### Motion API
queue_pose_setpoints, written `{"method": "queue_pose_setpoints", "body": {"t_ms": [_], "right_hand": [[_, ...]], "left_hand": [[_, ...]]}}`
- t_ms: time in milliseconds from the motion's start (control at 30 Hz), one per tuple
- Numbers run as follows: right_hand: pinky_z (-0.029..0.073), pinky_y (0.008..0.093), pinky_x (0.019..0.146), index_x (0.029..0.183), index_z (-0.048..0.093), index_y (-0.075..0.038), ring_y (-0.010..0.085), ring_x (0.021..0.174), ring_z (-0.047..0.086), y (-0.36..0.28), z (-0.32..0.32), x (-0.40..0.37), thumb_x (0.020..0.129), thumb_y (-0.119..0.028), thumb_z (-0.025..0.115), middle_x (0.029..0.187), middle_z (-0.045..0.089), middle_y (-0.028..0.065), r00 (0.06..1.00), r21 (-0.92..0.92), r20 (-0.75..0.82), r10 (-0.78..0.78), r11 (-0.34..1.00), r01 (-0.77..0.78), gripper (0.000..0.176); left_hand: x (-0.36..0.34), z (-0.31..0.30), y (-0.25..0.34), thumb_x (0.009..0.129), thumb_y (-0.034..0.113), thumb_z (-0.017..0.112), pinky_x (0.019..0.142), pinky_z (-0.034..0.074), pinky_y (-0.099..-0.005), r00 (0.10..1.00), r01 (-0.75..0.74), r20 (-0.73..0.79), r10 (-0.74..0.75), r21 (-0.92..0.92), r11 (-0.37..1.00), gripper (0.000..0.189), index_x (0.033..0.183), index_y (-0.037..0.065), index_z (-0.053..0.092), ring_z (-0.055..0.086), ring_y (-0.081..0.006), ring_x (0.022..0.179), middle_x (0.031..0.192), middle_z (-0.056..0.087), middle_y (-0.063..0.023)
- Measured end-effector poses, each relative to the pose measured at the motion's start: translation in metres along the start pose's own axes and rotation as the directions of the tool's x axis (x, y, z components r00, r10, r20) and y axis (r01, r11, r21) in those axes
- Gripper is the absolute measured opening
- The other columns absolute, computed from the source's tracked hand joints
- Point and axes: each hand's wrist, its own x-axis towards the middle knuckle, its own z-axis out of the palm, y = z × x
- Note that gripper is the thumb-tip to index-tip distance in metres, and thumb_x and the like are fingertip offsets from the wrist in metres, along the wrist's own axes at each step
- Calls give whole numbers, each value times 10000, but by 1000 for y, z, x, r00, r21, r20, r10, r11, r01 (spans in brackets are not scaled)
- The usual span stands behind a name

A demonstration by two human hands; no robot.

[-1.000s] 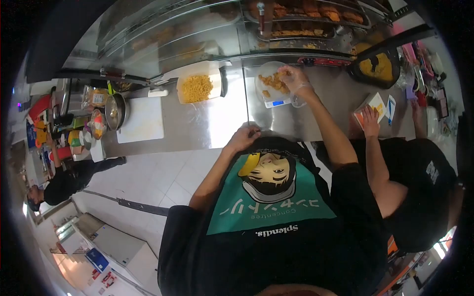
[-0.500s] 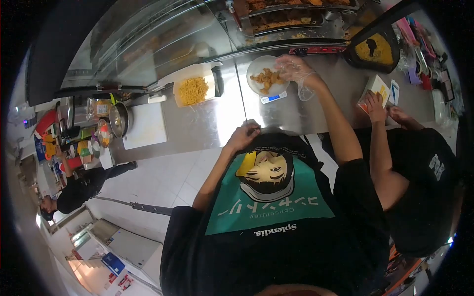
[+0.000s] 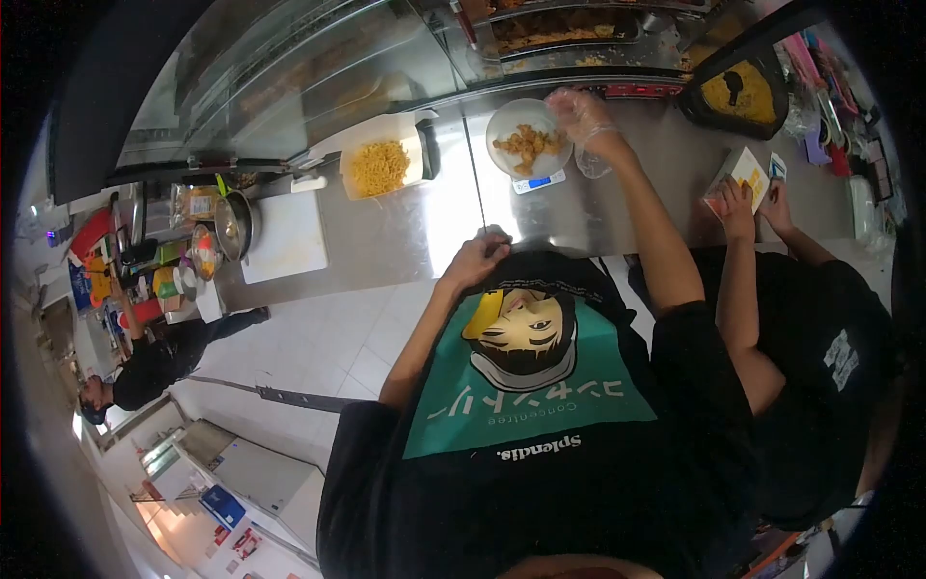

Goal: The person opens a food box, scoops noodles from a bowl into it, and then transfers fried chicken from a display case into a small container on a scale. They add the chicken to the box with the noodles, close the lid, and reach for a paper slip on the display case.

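Observation:
My right hand (image 3: 584, 118), in a clear plastic glove, is over the right rim of a round pale plate (image 3: 499, 124). Its fingers are loosely apart and I see nothing held in them. Golden fried pieces of food (image 3: 530, 147) lie in the middle of the plate. The plate sits on a small scale (image 3: 538, 182) whose blue display shows at the near side. My left hand (image 3: 482, 256), bare, rests at the counter's near edge with its fingers curled in and nothing visible in them. To the left stands an open paper box (image 3: 424, 159) filled with yellow noodles (image 3: 379, 168).
A co-worker's hands (image 3: 738, 207) hold a white and yellow box (image 3: 741, 172) at my right. A black tray (image 3: 762, 125) of yellow food stands behind it. Glass display cases line the counter's back. A white cutting board (image 3: 283, 236) and pan (image 3: 232, 230) are at left.
My right hand has shifted slightly right and up, off the food to the plate's rim. The food pieces look more gathered. The co-worker's second hand has moved up to the box.

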Motion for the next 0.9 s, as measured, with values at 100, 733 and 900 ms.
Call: {"method": "queue_pose_setpoints", "body": {"t_ms": [100,733,900], "right_hand": [[516,334,825,1035,671,-68,230,881,673,-3,-10,1,919,-151,612,976,707,121,995,145,-64,-82,985,91,154],[535,362,679,932,688,-92,277,750,661,-222,-131,25,825,-112,666,872,686,112,410,-570,-532,-740,672,473,111],[496,392,818,1028,644,-47,277,917,629,-266,-170,95,861,-134,555,1023,662,111,476,-944,230,-848,-315,-104,208]], "left_hand": [[1,0,-2,932,354,594,834,490,-379,1000,-19,-12,19,-5,1000,382,1161,52,642,647,-299,912,980,675,-181],[-2,-6,-2,932,377,591,920,485,-404,997,73,30,-72,-7,997,382,1165,81,652,636,-348,1039,1129,655,-190],[-1,-14,19,940,312,594,865,512,-376,1000,1,-14,0,40,999,312,1120,64,656,661,-313,949,1051,672,-171]]}}
